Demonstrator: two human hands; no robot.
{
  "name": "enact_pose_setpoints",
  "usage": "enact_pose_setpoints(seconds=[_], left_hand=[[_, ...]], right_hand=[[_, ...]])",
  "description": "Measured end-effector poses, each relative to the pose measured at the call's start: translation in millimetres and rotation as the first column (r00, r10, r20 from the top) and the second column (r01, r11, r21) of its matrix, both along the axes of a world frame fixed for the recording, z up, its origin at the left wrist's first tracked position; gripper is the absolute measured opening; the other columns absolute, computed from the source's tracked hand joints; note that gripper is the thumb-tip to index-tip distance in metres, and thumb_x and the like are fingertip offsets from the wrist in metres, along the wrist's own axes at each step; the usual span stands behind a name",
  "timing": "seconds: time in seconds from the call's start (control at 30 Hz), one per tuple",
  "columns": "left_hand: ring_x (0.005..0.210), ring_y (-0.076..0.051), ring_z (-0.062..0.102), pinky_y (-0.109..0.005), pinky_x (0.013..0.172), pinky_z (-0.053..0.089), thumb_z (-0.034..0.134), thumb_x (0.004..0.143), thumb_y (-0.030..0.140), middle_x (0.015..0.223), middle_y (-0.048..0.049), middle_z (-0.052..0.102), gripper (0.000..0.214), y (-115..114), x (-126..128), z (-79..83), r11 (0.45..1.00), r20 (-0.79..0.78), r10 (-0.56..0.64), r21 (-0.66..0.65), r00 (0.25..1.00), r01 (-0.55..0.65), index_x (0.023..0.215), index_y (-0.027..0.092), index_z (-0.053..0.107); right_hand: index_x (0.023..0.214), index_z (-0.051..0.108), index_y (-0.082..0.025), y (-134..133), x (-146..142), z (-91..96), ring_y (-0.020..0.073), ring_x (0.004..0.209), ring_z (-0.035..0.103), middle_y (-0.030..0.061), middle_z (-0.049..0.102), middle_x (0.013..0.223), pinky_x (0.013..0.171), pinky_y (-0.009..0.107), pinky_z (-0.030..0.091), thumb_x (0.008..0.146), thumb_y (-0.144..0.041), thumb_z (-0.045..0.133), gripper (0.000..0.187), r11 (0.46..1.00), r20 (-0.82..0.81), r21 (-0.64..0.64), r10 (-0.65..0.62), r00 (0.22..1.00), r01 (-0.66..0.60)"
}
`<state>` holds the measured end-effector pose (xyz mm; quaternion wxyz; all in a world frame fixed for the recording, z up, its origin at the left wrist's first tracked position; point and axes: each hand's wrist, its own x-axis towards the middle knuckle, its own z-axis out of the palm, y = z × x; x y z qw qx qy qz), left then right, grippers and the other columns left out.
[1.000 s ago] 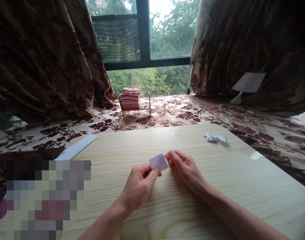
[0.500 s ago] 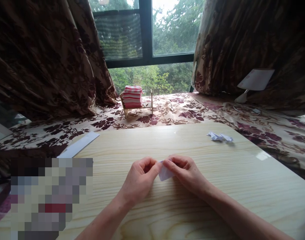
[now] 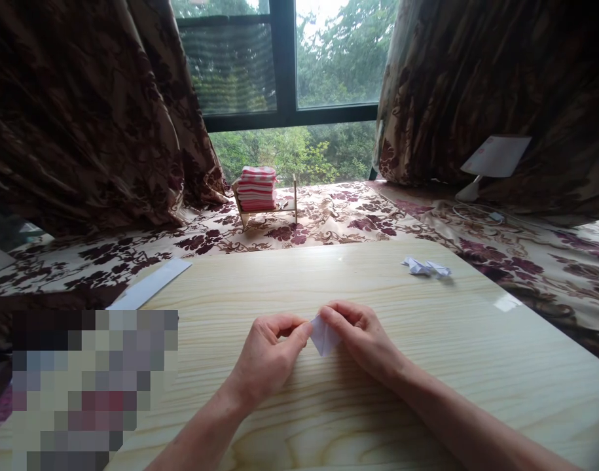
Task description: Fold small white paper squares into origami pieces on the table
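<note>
A small folded piece of white paper (image 3: 325, 338) is held between my two hands, just above the wooden table (image 3: 260, 281). My left hand (image 3: 272, 350) pinches its left corner between thumb and fingertips. On the other side, my right hand (image 3: 361, 333) grips the paper with the thumb on top and the fingers behind it. A crease runs down the paper to a point at the bottom. Its right part is hidden behind my right hand.
Folded white paper shapes (image 3: 427, 267) lie at the table's far right. A white paper strip (image 3: 152, 282) rests at the far left, beside a pixelated patch. Beyond the table, a small wooden stand (image 3: 267, 212) bears striped cloths (image 3: 256, 188). A lamp (image 3: 495, 157) stands at right.
My left hand has drawn slightly left, to the paper's corner, so more of the paper and its crease shows. The whole view has shifted a little.
</note>
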<state>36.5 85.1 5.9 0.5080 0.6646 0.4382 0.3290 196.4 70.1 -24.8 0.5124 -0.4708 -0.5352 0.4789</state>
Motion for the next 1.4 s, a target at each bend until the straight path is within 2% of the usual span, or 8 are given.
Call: enact_pose_setpoints(seconds=[0.17,0.3,0.5,0.7,0.93,1.07,1.23,1.4], left_hand=[[0.049,-0.008,0.034,-0.021,0.047,0.028,0.062,0.074,0.035,0.051,0.0030,0.046,0.026,1,0,-1.1,0.992,0.012,0.061,-0.109,0.998,-0.060,0.063,0.012,0.065],[0.055,-0.009,0.039,-0.021,0.051,0.032,0.057,0.077,0.035,0.055,0.0022,0.047,0.028,1,0,-1.7,0.997,0.013,0.056,-0.057,0.998,-0.056,0.062,0.012,0.063],[0.054,-0.008,0.036,-0.021,0.049,0.028,0.056,0.079,0.037,0.057,0.0029,0.046,0.027,1,0,-3.2,0.994,-0.006,-0.002,-0.110,1.000,0.002,0.067,0.013,0.060],[0.051,-0.007,0.030,-0.021,0.046,0.022,0.058,0.078,0.036,0.053,0.0048,0.037,0.031,-1,0,-4.1,0.994,-0.031,-0.060,-0.097,0.998,0.057,0.057,0.015,0.049],[0.055,-0.009,0.033,-0.022,0.049,0.024,0.056,0.079,0.034,0.059,0.0032,0.040,0.026,-1,1,-0.8,0.985,-0.013,-0.132,-0.112,0.991,0.130,0.063,0.014,0.054],[0.053,-0.008,0.030,-0.023,0.048,0.021,0.056,0.078,0.036,0.056,0.0043,0.036,0.027,-3,5,-2.4,0.988,0.008,-0.095,-0.121,0.995,0.095,0.061,0.014,0.054],[0.051,-0.008,0.029,-0.022,0.048,0.022,0.058,0.073,0.037,0.052,0.0048,0.037,0.026,-2,6,-3.2,0.991,0.060,0.035,-0.132,0.998,-0.026,0.062,0.013,0.061],[0.048,-0.007,0.028,-0.022,0.045,0.019,0.062,0.073,0.042,0.048,0.0055,0.038,0.031,1,2,-5.4,0.986,0.083,0.089,-0.147,0.993,-0.076,0.060,0.013,0.060]], right_hand=[[0.063,0.058,-0.013,0,-1,-2.4,0.0090,0.055,0.039,-0.0023,0.045,0.058,0.050,0.021,0.032,0.083,-0.040,0.055,0.033,0.998,0.002,0.055,-0.003,1.000,0.003],[0.066,0.061,-0.013,0,-2,-3.4,0.0091,0.056,0.042,-0.0018,0.049,0.060,0.051,0.021,0.034,0.083,-0.039,0.056,0.032,0.998,-0.013,0.061,-0.005,1.000,0.005],[0.070,0.065,-0.013,0,-3,-3.1,0.0101,0.057,0.047,-0.0003,0.056,0.062,0.052,0.021,0.039,0.081,-0.041,0.059,0.030,0.997,-0.039,0.044,-0.062,0.997,0.064],[0.073,0.069,-0.014,0,-5,-3.0,0.0123,0.060,0.054,0.0023,0.064,0.066,0.055,0.022,0.044,0.079,-0.042,0.062,0.030,0.993,-0.058,0.062,-0.094,0.994,0.098],[0.075,0.071,-0.016,1,-2,-2.9,0.0164,0.069,0.059,0.0042,0.069,0.074,0.063,0.026,0.048,0.076,-0.045,0.064,0.030,0.985,-0.082,0.047,-0.160,0.984,0.164],[0.074,0.071,-0.016,2,-2,-2.5,0.0168,0.069,0.058,0.0038,0.067,0.073,0.064,0.026,0.046,0.076,-0.048,0.063,0.033,0.988,-0.068,0.032,-0.147,0.987,0.150],[0.065,0.066,-0.015,2,3,4.0,0.0138,0.060,0.051,0.0019,0.059,0.060,0.060,0.025,0.042,0.084,-0.054,0.050,0.046,0.996,-0.021,-0.001,-0.088,0.996,0.088],[0.066,0.062,-0.015,1,2,7.2,0.0118,0.058,0.047,-0.0006,0.054,0.059,0.057,0.023,0.038,0.078,-0.048,0.060,0.035,1.000,0.046,0.008,-0.019,0.999,0.019]])
